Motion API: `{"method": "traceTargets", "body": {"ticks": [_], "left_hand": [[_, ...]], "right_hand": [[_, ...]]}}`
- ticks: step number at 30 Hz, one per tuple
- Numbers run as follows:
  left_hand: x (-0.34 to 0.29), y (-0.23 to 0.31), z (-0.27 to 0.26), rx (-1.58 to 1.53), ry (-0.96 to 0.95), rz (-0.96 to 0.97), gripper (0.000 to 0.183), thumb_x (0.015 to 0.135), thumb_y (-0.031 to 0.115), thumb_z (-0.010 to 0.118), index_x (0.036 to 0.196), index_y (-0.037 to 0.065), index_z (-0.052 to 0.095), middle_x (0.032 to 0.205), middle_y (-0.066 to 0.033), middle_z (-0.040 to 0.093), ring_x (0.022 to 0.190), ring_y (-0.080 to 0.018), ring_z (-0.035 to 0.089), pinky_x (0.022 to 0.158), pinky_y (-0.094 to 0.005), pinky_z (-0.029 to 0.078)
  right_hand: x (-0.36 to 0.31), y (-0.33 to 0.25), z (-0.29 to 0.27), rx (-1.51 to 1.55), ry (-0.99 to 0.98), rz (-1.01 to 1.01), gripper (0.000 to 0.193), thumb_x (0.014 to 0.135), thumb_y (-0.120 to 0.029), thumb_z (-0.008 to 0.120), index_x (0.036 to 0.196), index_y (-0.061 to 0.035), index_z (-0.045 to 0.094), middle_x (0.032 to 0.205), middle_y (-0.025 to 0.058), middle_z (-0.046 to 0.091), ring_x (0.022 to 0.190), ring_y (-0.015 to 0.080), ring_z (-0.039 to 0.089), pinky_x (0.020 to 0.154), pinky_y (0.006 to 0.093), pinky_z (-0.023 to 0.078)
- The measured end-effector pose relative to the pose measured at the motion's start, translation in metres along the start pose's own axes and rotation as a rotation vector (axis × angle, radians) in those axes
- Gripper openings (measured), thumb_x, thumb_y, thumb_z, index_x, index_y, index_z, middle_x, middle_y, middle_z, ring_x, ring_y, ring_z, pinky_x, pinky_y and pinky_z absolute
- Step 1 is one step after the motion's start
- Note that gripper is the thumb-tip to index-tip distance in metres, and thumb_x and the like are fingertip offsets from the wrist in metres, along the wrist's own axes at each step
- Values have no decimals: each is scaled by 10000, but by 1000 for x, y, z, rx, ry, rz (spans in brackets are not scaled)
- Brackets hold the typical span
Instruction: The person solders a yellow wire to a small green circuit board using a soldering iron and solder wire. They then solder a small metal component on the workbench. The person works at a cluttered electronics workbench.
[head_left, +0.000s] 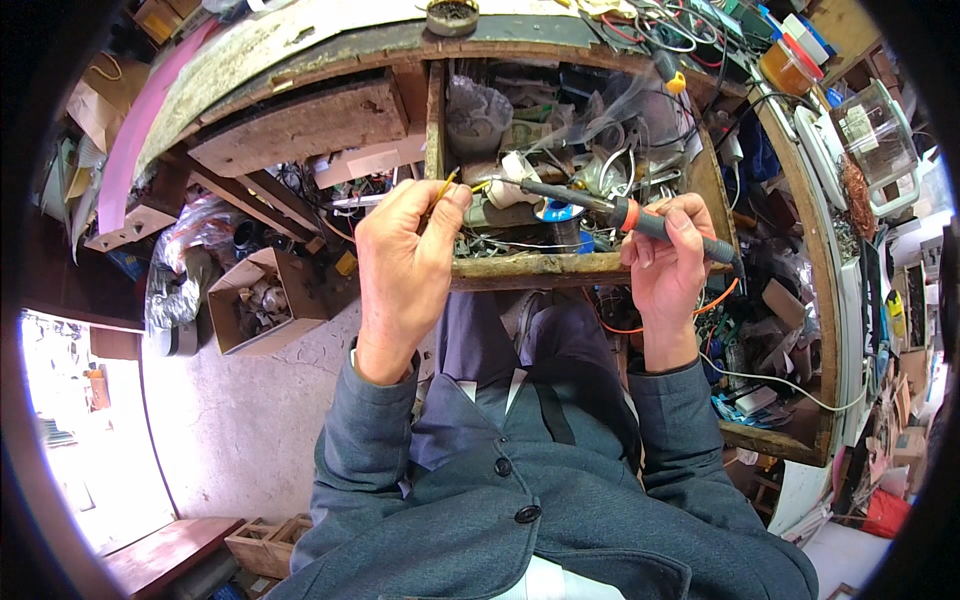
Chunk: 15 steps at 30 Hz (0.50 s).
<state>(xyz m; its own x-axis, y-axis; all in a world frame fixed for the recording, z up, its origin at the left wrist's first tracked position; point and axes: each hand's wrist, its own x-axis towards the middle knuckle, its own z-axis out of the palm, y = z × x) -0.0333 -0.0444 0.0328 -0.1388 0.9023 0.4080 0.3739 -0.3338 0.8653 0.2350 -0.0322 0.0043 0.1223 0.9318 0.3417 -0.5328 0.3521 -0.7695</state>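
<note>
My left hand [408, 240] is closed, pinching a thin yellow wire [440, 192] between thumb and fingers. In my right hand [668, 250] is a soldering iron [645, 222] with a black and orange handle, its shaft pointing left. The iron's tip is close to the wire's end; whether they touch is too small to tell. Both hands are above the front edge of an open wooden drawer [560, 268] full of loose parts. Below the iron's shaft, a blue-rimmed spool [562, 215] stands in the drawer, beside a white plastic piece [512, 180].
A round tin [452, 18] sits on the bench top beyond the drawer. At the left are a cardboard box [268, 302] of small parts and a wooden drawer front [300, 125]. An orange cable [715, 302] hangs at the right, near a clear plastic container [875, 140].
</note>
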Motion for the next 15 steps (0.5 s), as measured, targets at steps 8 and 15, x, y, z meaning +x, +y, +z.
{"method": "traceTargets", "body": {"ticks": [8,15], "left_hand": [[1,-7,-2,-115,-60,-106,267,1057,204,709,974,-47,744,779,-47,680,736,-100,579,689,-296,477],[3,-8,-5,-281,-126,-300,319,1069,266,709,941,-16,787,732,37,621,706,-48,516,641,-249,408]], "right_hand": [[0,-1,3,-6,10,7,133,1037,-138,641,1024,-35,558,879,145,704,586,124,550,546,330,574],[0,0,1,-10,12,10,139,1033,-140,645,1022,-31,561,876,156,709,582,124,546,546,325,568]]}}
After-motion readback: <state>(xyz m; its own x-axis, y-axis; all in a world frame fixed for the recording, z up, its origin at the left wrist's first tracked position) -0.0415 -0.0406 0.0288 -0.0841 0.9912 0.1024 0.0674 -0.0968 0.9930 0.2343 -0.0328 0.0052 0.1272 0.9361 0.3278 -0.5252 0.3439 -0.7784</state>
